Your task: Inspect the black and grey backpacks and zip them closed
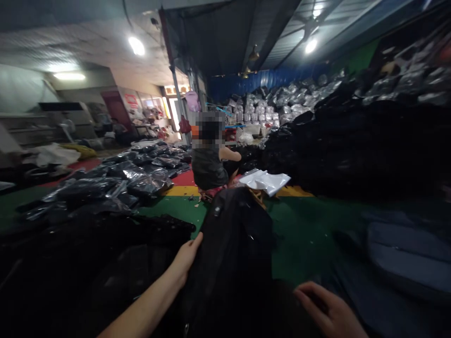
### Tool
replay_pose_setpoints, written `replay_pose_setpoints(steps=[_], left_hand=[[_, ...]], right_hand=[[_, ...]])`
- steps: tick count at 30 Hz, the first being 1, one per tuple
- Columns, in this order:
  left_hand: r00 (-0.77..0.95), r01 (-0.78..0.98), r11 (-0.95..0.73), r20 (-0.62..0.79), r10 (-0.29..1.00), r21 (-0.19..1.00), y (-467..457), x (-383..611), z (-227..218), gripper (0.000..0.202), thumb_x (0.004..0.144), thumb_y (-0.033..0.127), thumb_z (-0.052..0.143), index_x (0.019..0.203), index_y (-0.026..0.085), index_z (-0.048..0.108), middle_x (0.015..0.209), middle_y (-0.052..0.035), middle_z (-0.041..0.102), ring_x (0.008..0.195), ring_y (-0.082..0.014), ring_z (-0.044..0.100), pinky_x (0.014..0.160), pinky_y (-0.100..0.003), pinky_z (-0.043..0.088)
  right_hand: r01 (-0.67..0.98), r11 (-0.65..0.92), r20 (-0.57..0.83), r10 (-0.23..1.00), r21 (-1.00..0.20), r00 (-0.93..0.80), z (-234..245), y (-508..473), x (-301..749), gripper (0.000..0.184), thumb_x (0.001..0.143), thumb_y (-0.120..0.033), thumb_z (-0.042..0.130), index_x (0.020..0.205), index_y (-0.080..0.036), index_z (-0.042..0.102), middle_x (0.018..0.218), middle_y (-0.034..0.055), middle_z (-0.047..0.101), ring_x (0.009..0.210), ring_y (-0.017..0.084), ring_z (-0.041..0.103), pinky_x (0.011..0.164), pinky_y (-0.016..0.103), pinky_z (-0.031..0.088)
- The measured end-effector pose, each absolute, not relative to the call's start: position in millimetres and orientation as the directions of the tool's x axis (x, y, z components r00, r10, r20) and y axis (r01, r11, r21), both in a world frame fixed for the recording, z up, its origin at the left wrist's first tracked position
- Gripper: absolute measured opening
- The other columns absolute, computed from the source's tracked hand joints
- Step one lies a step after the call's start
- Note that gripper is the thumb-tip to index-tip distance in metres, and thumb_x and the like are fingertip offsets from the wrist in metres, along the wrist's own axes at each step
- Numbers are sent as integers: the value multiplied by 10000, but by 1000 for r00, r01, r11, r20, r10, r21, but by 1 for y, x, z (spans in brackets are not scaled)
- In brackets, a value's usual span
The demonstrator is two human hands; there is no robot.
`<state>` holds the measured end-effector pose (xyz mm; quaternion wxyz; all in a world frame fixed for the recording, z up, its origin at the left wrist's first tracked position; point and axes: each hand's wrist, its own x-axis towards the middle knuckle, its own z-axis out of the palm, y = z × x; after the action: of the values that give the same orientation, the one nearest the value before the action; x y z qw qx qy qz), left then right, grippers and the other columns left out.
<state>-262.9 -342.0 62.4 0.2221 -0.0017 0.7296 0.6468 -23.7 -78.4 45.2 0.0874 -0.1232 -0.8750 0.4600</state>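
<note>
Head view: black bag (230,253) at lower centre of the frame; soft, dark fabric, narrower towards the top, small bright glints, lower portion lost in shadow; left hand (192,253) closed on its left edge; right hand (322,305), lower right, fingers curled, grip cannot be determined; green floor (299,234) beyond.

Looks like matt, soft cloth on the black bag (229,244), with a small metallic glint at the zip pull (186,329). Reads as dull, smooth cloth on the navy bag (408,251). Shines as thin, crinkled plastic over the dark parcels (150,184) and the silvery bundles (260,115). Seems glossy and plastic on the white sheets (266,180). Appears matt on the green floor (299,244), ribbed and metal-like on the roof (283,23).
</note>
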Motion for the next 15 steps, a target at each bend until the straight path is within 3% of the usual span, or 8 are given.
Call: replay_pose_setpoints(steps=[3,8,15], left_hand=[[-842,-434,89,-438,316,897,-327,-265,78,575,749,637,506,1016,138,608,859,-97,721,775,-252,673,680,-341,534],[-760,-609,-56,-562,326,791,-297,-259,94,570,731,632,535,1005,142,629,734,-112,722,659,-263,683,632,-393,557],[-709,-669,-126,-578,403,733,-257,-235,101,529,733,574,585,1028,137,637,789,-123,727,696,-271,691,659,-401,562]], right_hand=[[125,507,19,269,-853,-963,51,-88,-32,282,874,-467,449,898,-241,615,842,10,647,795,170,606,708,229,451],[95,438,50,308,-894,-950,57,-90,-34,258,861,-443,501,966,-225,589,875,16,639,804,165,596,722,243,447],[49,374,124,424,-926,-897,75,-77,-27,250,862,-426,515,1012,-235,575,942,23,634,864,170,587,746,252,452]])
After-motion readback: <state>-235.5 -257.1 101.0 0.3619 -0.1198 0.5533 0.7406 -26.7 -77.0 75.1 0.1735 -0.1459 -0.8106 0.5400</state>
